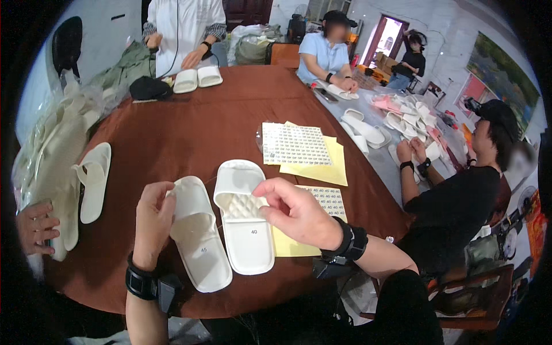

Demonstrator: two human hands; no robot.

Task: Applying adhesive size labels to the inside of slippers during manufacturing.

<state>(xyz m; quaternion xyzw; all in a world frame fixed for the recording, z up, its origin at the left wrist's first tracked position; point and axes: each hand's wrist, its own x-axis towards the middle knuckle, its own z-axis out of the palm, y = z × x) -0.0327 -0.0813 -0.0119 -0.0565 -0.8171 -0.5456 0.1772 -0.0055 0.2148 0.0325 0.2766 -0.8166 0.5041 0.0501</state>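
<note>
While both slippers lie side by side on the table [190, 132], toes away:
Left hand [152, 221]: fingers curled on the left slipper [198, 241] — at its strap.
Right hand [296, 213]: thumb and forefinger pinched together just over the right slipper [246, 230] — what they pinch, I cannot tell.
Long axes: near-parallel, running away from the person.

Matt white cloth slippers [221, 230] (one quilted inside) – brown bench [190, 132] cloth faintly glossy – paper sticker sheets [296, 145] smooth.

Head camera looks down, close over table [190, 126].
</note>
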